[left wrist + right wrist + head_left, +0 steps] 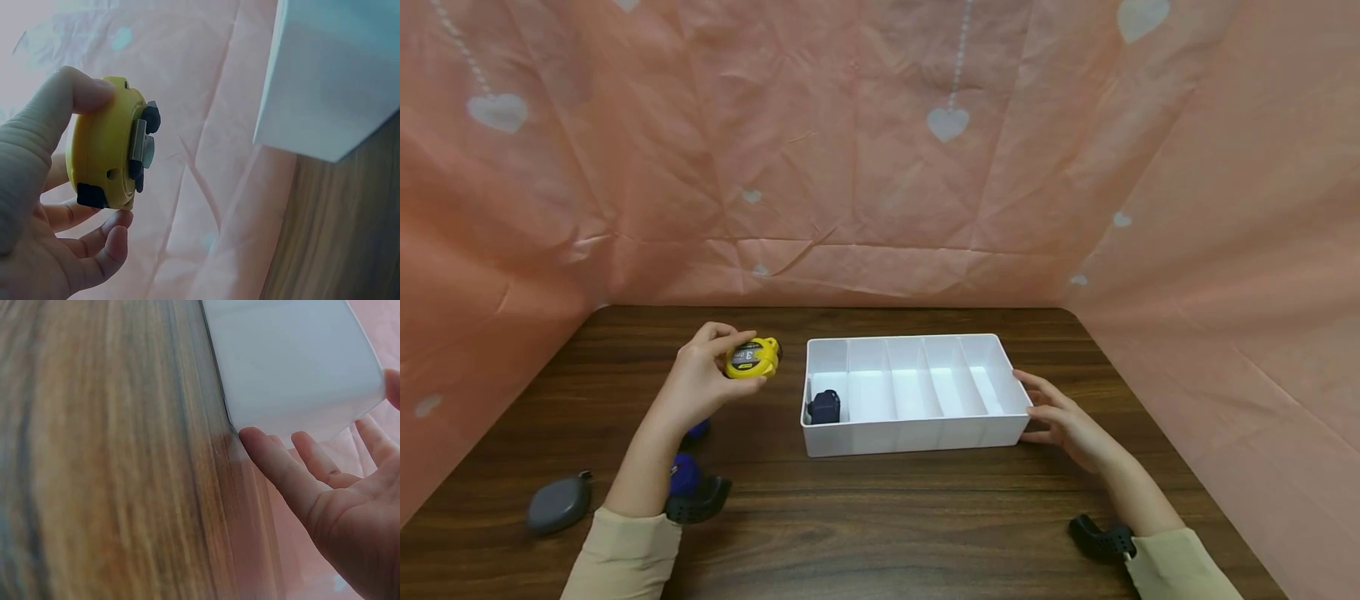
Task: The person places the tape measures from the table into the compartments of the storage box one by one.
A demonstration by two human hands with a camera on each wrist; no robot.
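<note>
A yellow tape measure [752,358] with a dark label is pinched between the thumb and fingers of my left hand [703,375], left of the white divided box [917,435]. The left wrist view shows the edge of the same tape measure [103,150], with its metal clip facing right. My right hand [1071,425] touches the box's right end, fingers spread and mostly straight. In the right wrist view its fingertips rest along the bottom edge and side of the box [300,362]. A dark tape measure [825,407] sits in the leftmost compartment.
On the brown wooden table [880,525], a grey rounded case [559,504] with a small tab lies at the left. Two blue items, one a round blue piece [684,475], are partly hidden by my left forearm. Pink cloth [865,167] hangs around the table.
</note>
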